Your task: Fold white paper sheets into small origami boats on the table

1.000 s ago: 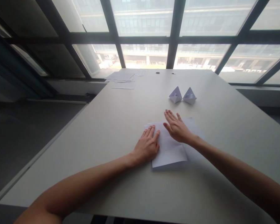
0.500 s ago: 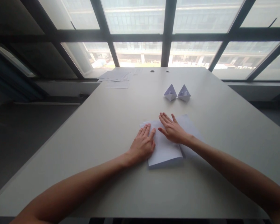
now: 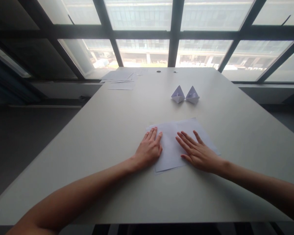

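Note:
A white sheet of paper (image 3: 170, 147) lies on the table in front of me, with a layer folded over on its left part. My left hand (image 3: 150, 147) rests flat on the paper's left edge, fingers stretched forward. Over the right part of the paper, my right hand (image 3: 194, 151) lies flat with its fingers spread, covering some of the sheet. Neither hand grips anything. Beyond the hands, two folded paper boats (image 3: 178, 95) stand side by side, nearly touching.
The white table (image 3: 107, 130) reaches to the window wall (image 3: 175, 36). Several loose sheets of paper (image 3: 119, 76) lie at its far left corner. A dark round disc (image 3: 158, 71) is near the far edge, with a smaller dark spot to its right.
My right hand has slid right and toward me over the paper. The paper's near edge, raised before, now lies flatter. My left hand has stayed in place on the paper.

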### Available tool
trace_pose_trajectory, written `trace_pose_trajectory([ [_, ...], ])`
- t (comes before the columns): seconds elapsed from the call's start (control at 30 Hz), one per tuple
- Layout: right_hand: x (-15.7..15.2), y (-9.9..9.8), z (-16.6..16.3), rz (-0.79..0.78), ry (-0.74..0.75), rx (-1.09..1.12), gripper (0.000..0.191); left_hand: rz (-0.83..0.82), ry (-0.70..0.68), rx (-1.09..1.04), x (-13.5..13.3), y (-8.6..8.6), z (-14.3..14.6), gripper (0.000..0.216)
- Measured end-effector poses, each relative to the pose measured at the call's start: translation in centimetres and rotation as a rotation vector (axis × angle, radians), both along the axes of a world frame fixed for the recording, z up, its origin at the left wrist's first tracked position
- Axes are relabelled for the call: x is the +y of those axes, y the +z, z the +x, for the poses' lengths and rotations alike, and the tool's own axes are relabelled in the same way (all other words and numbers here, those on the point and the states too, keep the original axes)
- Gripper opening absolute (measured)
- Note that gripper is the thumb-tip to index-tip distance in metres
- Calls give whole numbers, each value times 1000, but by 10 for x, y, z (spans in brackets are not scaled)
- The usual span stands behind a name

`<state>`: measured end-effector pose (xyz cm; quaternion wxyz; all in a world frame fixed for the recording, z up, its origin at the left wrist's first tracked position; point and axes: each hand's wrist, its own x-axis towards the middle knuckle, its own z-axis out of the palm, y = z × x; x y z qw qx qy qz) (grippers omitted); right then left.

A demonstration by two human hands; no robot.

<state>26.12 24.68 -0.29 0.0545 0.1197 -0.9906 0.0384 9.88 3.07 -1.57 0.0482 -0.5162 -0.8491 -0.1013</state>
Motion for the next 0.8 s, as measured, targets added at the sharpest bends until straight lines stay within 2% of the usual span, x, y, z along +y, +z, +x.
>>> trace_pose_trajectory([
  [0.1, 3, 10, -2, -23, -31, -11, 71, 0, 0, -3, 0, 0, 0, 52],
  [0.23, -19, 21, -47, -216, -239, 103, 63, -5, -11, 23, 0, -2, -1, 51],
  [0.3, -44, 18, -75, -416, -254, 126, 61, 1, -14, 36, 0, -3, -2, 52],
  [0.37, -69, 10, -97, -680, -273, 143, 60, 1, -16, 41, 0, -5, -3, 54],
  [0.47, -89, -6, -113, -1046, -340, 188, 61, -15, -19, 48, -1, -6, -5, 56],
  [0.57, -76, -17, -108, -1426, -403, 149, 59, -28, -18, 56, -1, -4, -4, 52],
  [0.63, -54, -20, -100, -1695, -434, 104, 55, -32, -11, 52, -1, -2, -2, 51],
  [0.7, -31, -18, -93, -1979, -508, 177, 45, -34, -4, 44, -1, -1, -1, 51],
  [0.73, -21, -16, -91, -2078, -541, 206, 39, -35, -3, 41, -1, 0, 0, 51],
  [0.8, -7, -10, -89, -2161, -611, 304, 34, -39, -3, 38, -1, 0, 0, 51],
])
